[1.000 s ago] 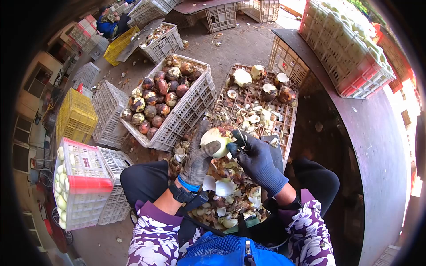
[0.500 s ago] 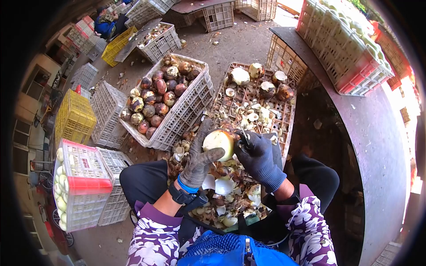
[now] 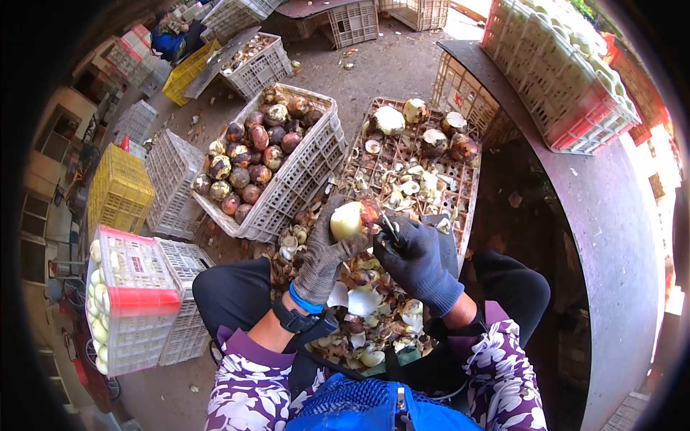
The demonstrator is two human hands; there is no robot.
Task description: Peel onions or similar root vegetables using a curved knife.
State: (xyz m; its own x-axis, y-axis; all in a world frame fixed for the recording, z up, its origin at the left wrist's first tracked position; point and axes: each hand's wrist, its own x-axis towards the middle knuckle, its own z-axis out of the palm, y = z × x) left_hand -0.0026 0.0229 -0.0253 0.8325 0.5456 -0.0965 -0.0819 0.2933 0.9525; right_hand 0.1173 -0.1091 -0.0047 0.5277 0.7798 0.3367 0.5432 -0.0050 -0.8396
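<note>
Wrapped round a partly peeled round fruit (image 3: 346, 221) is my left hand (image 3: 321, 251), in a worn grey-brown glove. The fruit's near side is pale yellow-white, and reddish-brown skin remains on its right end. My right hand (image 3: 420, 262), in a dark blue-grey glove, is closed around a small peeling knife (image 3: 389, 226). Its blade is at the skinned end of the fruit; most of the handle is hidden by the fingers. Peelings and white curved pieces (image 3: 364, 302) lie heaped below both hands.
Beyond my hands, an upturned slatted crate (image 3: 460, 194) bears peelings and several partly peeled fruits (image 3: 389, 120). A white crate (image 3: 305, 169) of brown-red fruits stands to the left. A dark tabletop (image 3: 575, 215) with a crate of pale fruits (image 3: 568, 86) curves along the right. Far back sits another person (image 3: 170, 39).
The fruit has been turned in my left hand, so more of its reddish-brown end shows. My right hand has shifted slightly left with the knife.
</note>
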